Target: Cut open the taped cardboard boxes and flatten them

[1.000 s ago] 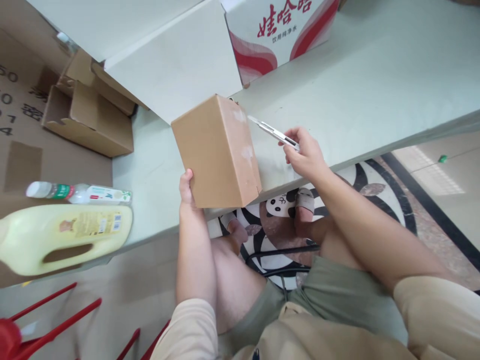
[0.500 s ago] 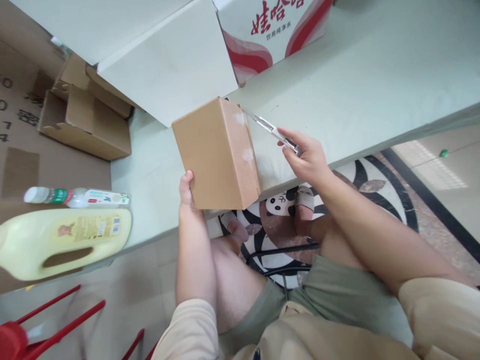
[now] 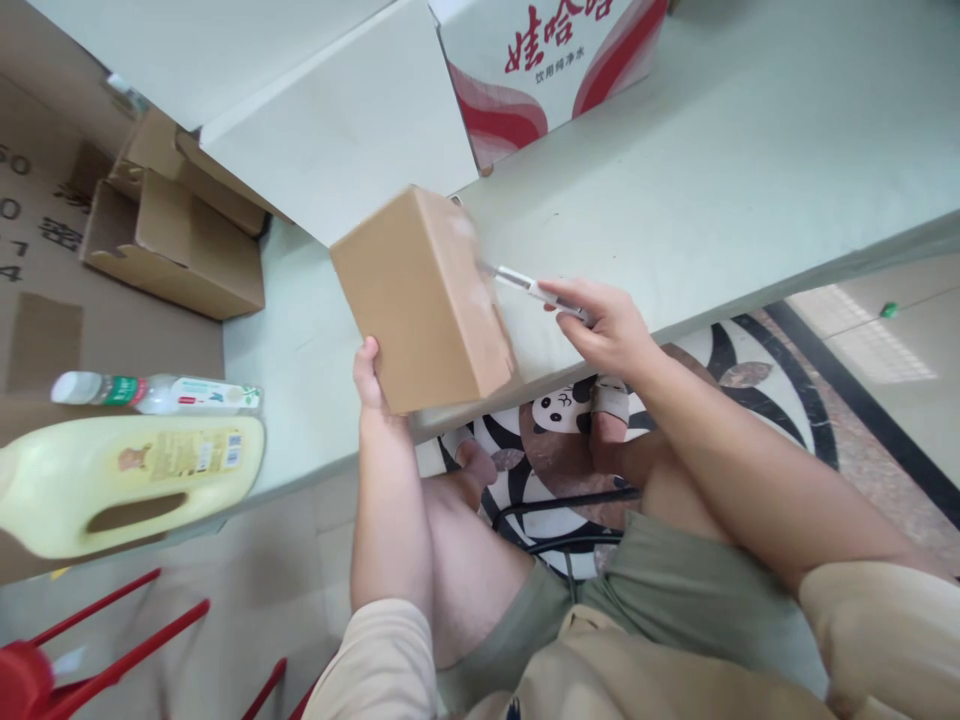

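A brown cardboard box (image 3: 397, 300) is tilted above the front part of the table. My left hand (image 3: 369, 378) grips its lower left edge, the thumb showing on the near face and the other fingers hidden behind. In my right hand (image 3: 604, 325) is a box cutter (image 3: 525, 284) with a pale handle, its blade pointing left at the box's right side. The blade tip meets or almost touches that taped side (image 3: 474, 290); blur hides which.
Behind stand a white box (image 3: 345, 110) and a white carton with red print (image 3: 555, 80). At left are an open cardboard box (image 3: 180, 240), a clear bottle (image 3: 157, 392) and a large yellow jug (image 3: 135, 480). The table edge (image 3: 750, 300) runs before my legs.
The box cutter has moved down along the box's right side, from near its top corner to about the middle. The box has shifted slightly left and turned a little.
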The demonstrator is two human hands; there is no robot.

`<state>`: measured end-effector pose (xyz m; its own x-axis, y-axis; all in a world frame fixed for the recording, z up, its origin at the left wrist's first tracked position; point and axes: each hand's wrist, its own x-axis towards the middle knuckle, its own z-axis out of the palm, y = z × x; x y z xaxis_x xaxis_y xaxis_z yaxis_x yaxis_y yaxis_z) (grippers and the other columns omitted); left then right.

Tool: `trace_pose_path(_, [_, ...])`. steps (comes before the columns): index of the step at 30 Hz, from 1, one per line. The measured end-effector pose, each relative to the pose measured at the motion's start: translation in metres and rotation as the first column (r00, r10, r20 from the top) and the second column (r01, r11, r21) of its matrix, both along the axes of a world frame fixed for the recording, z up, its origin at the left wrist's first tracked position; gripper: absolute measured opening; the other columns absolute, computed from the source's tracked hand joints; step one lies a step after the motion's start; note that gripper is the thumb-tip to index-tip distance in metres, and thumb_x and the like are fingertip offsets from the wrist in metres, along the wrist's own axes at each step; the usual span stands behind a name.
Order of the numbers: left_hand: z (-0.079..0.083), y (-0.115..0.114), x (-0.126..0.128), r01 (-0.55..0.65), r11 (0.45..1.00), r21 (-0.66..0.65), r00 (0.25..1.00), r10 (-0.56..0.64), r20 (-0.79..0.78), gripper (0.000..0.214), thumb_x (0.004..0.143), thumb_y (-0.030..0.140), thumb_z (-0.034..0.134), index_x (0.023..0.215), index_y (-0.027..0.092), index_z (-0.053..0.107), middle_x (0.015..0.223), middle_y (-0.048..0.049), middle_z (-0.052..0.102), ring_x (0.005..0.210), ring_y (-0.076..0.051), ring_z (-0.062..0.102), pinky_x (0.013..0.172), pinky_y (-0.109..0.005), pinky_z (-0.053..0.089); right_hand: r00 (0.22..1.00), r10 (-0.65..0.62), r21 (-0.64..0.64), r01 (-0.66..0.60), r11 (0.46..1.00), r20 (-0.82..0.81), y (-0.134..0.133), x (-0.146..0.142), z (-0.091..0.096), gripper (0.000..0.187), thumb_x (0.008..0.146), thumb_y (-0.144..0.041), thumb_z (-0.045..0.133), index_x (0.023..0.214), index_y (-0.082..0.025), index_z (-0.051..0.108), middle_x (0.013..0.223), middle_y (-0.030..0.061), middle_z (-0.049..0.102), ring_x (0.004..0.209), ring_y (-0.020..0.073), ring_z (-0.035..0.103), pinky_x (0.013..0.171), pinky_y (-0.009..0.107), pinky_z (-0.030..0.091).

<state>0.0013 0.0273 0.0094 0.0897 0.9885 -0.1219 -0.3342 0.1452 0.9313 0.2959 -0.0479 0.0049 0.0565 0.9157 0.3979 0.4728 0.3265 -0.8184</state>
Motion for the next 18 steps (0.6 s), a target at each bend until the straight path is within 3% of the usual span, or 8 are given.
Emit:
trace_pose_path(5, [0.006,0.002,0.003,-0.077,0.995,0.071,0.994,0.071,0.082,0.054,0.077,0.063,0.067,0.116,0.026,0.070,0.121,-0.0059,0.074,0.120,-0.029,0.068,0.097,-0.040,0.058,0.978,0.208,-0.025,-0.209,0.978,-0.033,-0.005,-0.004,-0.001,0.046,0.086,-0.023,0.054,0.128,-0.025,0.071,0.108,0.0056,0.079,0.096,0.0202,0.072,0.090,0.037,0.057])
trace_pose_path(12, [0.000,0.009,-0.005,-0.143,0.975,0.172,0.989,0.136,0.052,0.050,0.081,0.066,0.062,0.111,0.027,0.071,0.125,-0.0044,0.073,0.126,-0.029,0.065,0.103,-0.042,0.056,0.933,0.345,-0.222,-0.359,0.906,-0.101,-0.006,0.007,0.008,0.048,0.086,-0.025,0.058,0.133,-0.024,0.070,0.101,0.0036,0.080,0.064,0.0128,0.062,0.060,0.028,0.051])
trace_pose_path(15, [-0.001,0.013,-0.014,-0.170,0.968,0.182,0.978,0.144,0.148,0.050,0.079,0.070,0.065,0.109,0.030,0.070,0.119,-0.0026,0.075,0.123,-0.027,0.066,0.101,-0.042,0.057,0.910,0.385,-0.306,-0.415,0.857,-0.156,-0.008,0.009,0.009,0.046,0.086,-0.025,0.058,0.129,-0.023,0.072,0.100,0.0048,0.081,0.080,0.0177,0.071,0.071,0.031,0.057])
trace_pose_path(18, [0.001,0.015,-0.019,-0.120,0.982,0.145,0.978,0.092,0.185,0.051,0.079,0.073,0.065,0.110,0.033,0.069,0.117,-0.0006,0.075,0.123,-0.025,0.066,0.101,-0.043,0.058,0.942,0.300,-0.318,-0.334,0.887,-0.153,-0.005,0.008,0.000,0.047,0.087,-0.026,0.056,0.132,-0.022,0.070,0.109,0.0072,0.080,0.087,0.0206,0.072,0.080,0.038,0.060])
